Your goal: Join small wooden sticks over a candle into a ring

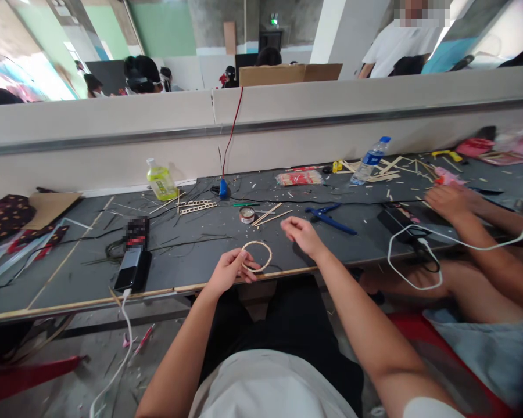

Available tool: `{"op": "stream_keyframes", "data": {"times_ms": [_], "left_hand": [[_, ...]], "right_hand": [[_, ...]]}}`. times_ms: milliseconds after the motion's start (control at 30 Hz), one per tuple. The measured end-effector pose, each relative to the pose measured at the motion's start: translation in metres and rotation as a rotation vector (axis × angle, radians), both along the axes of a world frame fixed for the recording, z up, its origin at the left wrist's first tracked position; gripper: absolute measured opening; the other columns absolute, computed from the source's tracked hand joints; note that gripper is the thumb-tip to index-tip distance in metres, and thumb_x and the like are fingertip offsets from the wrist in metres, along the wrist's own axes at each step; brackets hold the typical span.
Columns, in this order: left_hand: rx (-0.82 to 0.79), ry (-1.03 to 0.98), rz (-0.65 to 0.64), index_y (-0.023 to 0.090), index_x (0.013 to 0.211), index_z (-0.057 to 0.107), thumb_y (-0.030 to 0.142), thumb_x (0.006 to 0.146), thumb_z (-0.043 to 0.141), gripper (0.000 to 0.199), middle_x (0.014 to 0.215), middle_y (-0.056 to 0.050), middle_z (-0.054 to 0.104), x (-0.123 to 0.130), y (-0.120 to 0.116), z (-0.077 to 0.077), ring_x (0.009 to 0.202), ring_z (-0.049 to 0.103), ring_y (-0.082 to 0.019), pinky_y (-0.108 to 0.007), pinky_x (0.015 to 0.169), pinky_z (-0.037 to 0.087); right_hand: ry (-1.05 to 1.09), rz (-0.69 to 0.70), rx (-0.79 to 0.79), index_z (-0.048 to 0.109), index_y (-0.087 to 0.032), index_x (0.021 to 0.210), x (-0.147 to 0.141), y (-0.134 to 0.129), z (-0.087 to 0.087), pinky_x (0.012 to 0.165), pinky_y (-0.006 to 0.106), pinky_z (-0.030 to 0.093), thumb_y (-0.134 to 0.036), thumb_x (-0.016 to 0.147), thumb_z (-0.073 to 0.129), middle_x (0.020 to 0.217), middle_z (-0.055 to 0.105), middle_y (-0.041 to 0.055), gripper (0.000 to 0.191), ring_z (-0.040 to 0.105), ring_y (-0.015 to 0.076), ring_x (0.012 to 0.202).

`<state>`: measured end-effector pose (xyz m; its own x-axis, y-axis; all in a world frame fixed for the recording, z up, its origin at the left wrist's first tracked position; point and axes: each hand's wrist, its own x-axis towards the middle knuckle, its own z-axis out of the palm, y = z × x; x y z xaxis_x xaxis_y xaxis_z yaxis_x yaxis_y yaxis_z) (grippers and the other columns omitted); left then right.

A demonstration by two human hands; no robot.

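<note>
A thin, pale ring (pixel 271 253), which looks made of short wooden pieces, is pinched at its left side by my left hand (pixel 229 270) near the table's front edge. My right hand (pixel 304 235) hovers to the right of the ring, apart from it, with its fingers curled together. Whatever may be between those fingers is too small to make out. Beyond my hands lie a small roll of tape (pixel 246 215) and a few thin wooden sticks (pixel 267 215). A blue-handled cutting tool (pixel 333 220) rests just past my right hand.
Ladder-like stick frames (pixel 197 206) lie back left, near a yellow-green bottle (pixel 161 181). A power bank (pixel 133 270) with a cable sits left. At right are a water bottle (pixel 369 162), a white cable (pixel 483 248) and another person's hand (pixel 447 200). A low partition (pixel 113 125) stands behind.
</note>
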<state>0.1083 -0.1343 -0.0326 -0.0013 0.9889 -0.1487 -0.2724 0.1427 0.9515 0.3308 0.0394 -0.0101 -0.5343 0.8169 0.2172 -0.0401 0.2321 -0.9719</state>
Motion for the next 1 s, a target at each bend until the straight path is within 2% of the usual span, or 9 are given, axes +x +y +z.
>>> {"op": "stream_keyframes", "data": {"times_ms": [100,200,400,700,1000], "left_hand": [[0.007,-0.016,-0.026,0.014,0.097,0.062,0.069,0.088,0.069,0.056,0.092,-0.017,0.081,0.004,0.001,0.003,0.062,0.078,-0.023,-0.028,0.054,0.06],[0.009,-0.033,-0.051,0.014,0.097,0.061,0.069,0.089,0.067,0.056,0.092,-0.018,0.081,0.007,0.002,0.003,0.062,0.078,-0.023,-0.029,0.053,0.06],[0.017,-0.04,-0.042,0.013,0.096,0.061,0.068,0.089,0.067,0.056,0.09,-0.018,0.081,0.005,0.001,0.0,0.061,0.077,-0.023,-0.027,0.052,0.059],[0.012,-0.016,-0.012,0.014,0.095,0.061,0.07,0.087,0.068,0.056,0.09,-0.017,0.081,-0.002,0.0,0.002,0.062,0.078,-0.023,-0.028,0.053,0.058],[0.004,0.005,-0.023,0.013,0.096,0.062,0.07,0.086,0.07,0.058,0.092,-0.017,0.081,0.001,0.001,0.002,0.061,0.077,-0.023,-0.028,0.053,0.059]], "right_hand": [[-0.062,0.187,-0.003,0.074,-0.024,0.124,-0.011,-0.021,0.005,0.066,0.025,0.051,-0.04,0.085,0.081,0.093,0.07,0.0017,0.043,0.06,0.0122,0.075],[-0.087,0.273,0.005,0.077,-0.024,0.124,-0.022,-0.033,0.007,0.073,0.028,0.053,-0.039,0.083,0.081,0.094,0.073,0.0032,0.044,0.063,0.0142,0.079],[-0.09,0.238,0.011,0.082,-0.02,0.098,-0.027,-0.032,0.008,0.079,0.03,0.054,-0.044,0.085,0.078,0.094,0.078,0.0065,0.028,0.07,0.0183,0.086],[-0.137,0.296,-0.004,0.083,-0.02,0.095,-0.015,-0.028,0.019,0.076,0.03,0.054,-0.043,0.083,0.081,0.086,0.079,0.0052,0.027,0.069,0.0174,0.079],[0.043,0.098,-0.079,0.076,-0.018,0.084,-0.022,-0.025,0.013,0.066,0.028,0.049,-0.045,0.081,0.081,0.07,0.068,0.0009,0.028,0.059,0.0133,0.064]]}}
